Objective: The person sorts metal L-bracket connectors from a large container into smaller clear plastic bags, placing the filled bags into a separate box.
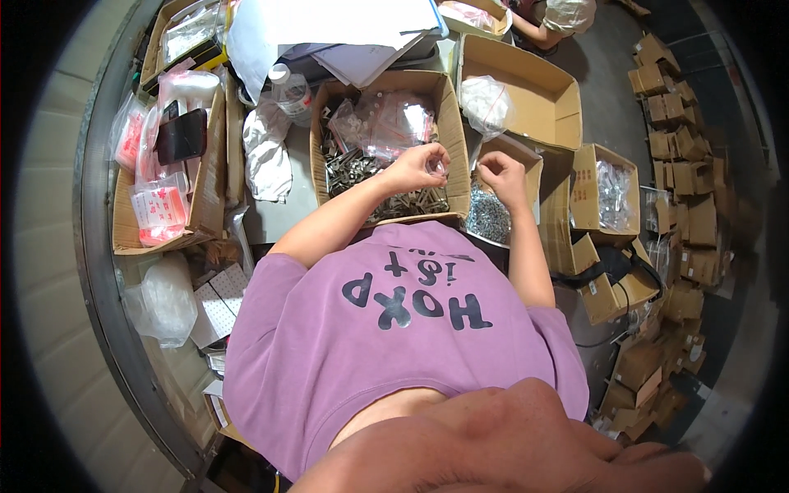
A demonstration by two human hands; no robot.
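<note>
My left hand point(413, 168) is over the right side of a cardboard box point(460, 156) of small metal parts point(353, 170). Its fingers curl round a small clear plastic bag point(436, 168). Just to the right, my right hand point(504, 175) hangs above a smaller box point(526, 156) of small shiny metal pieces point(488, 215). Thumb and fingertips are pinched together there, and whatever they hold is too small to make out. A gap separates the two hands. Several clear zip bags point(390, 123) lie on the metal parts at the back of the larger box.
Papers point(337, 25) and a plastic bottle point(290, 92) stand behind. On the left, a carton point(209, 177) holds bags and a dark phone point(182, 136). To the right are a carton point(534, 90) and a box of bagged parts point(613, 193). A person point(546, 25) sits at the far right.
</note>
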